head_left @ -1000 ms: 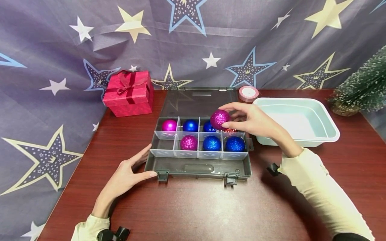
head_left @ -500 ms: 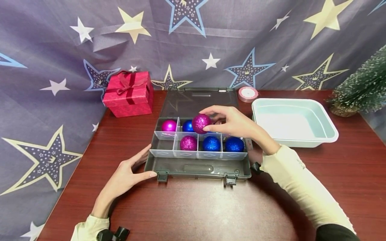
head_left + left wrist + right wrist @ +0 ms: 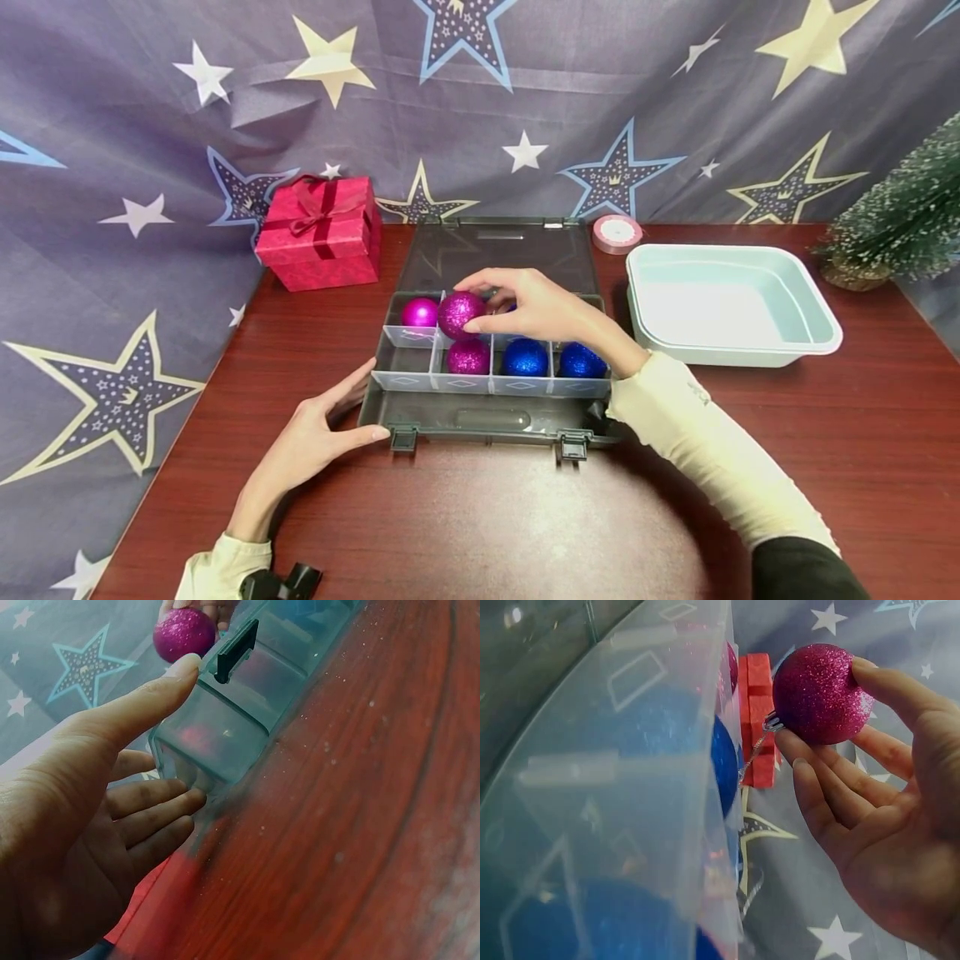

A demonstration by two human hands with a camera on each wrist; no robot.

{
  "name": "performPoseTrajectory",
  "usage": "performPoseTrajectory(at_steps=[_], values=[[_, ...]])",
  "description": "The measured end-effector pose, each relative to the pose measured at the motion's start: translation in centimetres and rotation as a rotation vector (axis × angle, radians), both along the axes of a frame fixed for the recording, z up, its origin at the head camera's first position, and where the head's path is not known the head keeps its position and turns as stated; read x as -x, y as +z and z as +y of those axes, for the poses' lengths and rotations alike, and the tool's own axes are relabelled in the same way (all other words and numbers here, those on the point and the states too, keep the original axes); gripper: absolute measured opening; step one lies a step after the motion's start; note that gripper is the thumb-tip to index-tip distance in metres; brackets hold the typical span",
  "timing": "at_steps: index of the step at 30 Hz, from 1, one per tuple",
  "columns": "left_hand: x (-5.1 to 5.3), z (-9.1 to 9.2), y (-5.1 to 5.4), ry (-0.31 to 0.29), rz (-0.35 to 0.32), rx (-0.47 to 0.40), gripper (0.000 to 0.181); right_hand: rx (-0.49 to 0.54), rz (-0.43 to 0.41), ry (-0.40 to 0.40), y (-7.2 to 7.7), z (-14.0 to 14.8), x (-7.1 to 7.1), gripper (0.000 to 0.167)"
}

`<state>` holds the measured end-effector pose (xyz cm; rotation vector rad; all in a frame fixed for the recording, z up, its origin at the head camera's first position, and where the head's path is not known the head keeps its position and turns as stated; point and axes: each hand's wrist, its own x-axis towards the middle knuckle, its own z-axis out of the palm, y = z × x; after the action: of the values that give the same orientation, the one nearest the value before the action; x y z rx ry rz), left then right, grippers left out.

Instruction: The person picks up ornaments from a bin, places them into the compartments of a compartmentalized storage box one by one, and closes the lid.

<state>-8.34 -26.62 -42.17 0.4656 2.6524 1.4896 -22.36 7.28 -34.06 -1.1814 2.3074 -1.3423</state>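
My right hand (image 3: 543,312) pinches a magenta glitter Christmas bauble (image 3: 461,315) between thumb and fingers, above the divided box (image 3: 408,408). In the right wrist view, the bauble's silver cap (image 3: 772,721) and string hang toward the box. My left hand (image 3: 311,437) rests against the box's left side, fingers straight, thumb at the front-left corner. Inside are a shiny pink bauble (image 3: 419,312) at back left, another magenta glitter bauble (image 3: 468,357), and two blue glitter baubles (image 3: 525,357) in the front row. The front-left compartment (image 3: 405,358) holds nothing. My right hand hides much of the back row.
Behind the compartments lies the box's opened lid (image 3: 495,250). A pale green basin (image 3: 750,346) stands to the right, near a ribbon roll (image 3: 617,234) and a small frosted tree (image 3: 896,217). A red gift box (image 3: 322,237) sits at back left.
My right hand has carried the magenta glitter bauble leftward over the back row, from the right part of the box to the second column. The left hand has stayed in place.
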Motion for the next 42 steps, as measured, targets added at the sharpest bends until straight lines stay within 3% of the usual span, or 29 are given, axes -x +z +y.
performPoseTrajectory(at_steps=[14,22,35,42], values=[[0.1,0.0,0.0,0.013,-0.021,0.019,0.087,-0.038,0.020,0.092,-0.4,-4.1,0.0,0.050],[0.2,-0.1,-0.1,0.000,-0.008,0.016,0.087,-0.083,0.041,0.097,-0.3,-5.4,-0.2,0.049],[0.2,-0.1,-0.1,-0.007,0.002,0.013,0.086,-0.138,0.047,0.093,-0.3,-5.8,0.1,0.050],[0.2,0.0,0.0,0.003,-0.006,0.027,0.087,-0.081,0.001,0.078,0.3,-4.1,0.5,0.045]])
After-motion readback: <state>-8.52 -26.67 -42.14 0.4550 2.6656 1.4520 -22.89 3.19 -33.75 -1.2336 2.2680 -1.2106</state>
